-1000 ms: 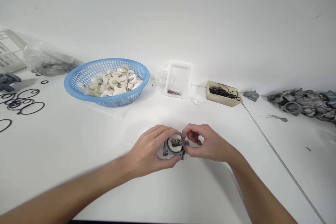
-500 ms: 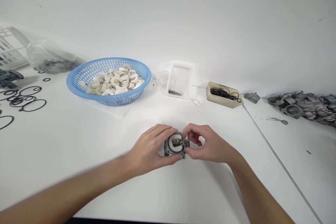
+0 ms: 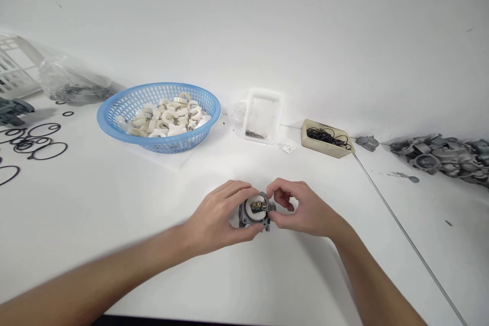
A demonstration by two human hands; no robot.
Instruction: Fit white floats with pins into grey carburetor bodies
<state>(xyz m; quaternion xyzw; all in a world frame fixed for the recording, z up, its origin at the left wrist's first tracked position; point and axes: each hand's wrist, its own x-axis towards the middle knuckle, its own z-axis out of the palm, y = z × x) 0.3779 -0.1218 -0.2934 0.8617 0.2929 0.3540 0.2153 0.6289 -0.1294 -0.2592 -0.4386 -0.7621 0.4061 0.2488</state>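
Note:
Upright on the white table, a grey metal carburetor body (image 3: 244,219) has its open chamber facing up. A white ring-shaped float (image 3: 250,213) lies inside it, around two brass jets (image 3: 256,205). My left hand (image 3: 223,214) is closed round the body's left side, fingers over the far edge and thumb along the near edge. At the right rim, by the float's hinge end, the thumb and index fingertip of my right hand (image 3: 300,209) press in from near and far, other fingers curled. Any small part between those fingertips is too small to tell.
A blue basket (image 3: 158,143) holds many white floats. Behind stands a white tray (image 3: 263,107) with small metal pins; right of it, a beige box (image 3: 324,146) of black rings. Carburetor parts (image 3: 439,155) pile at right; O-rings (image 3: 46,150) lie left. A thin rod (image 3: 405,234) crosses the right side.
My right thumb has shifted slightly at the carburetor's right rim. The left hand and the carburetor stay in nearly the same place.

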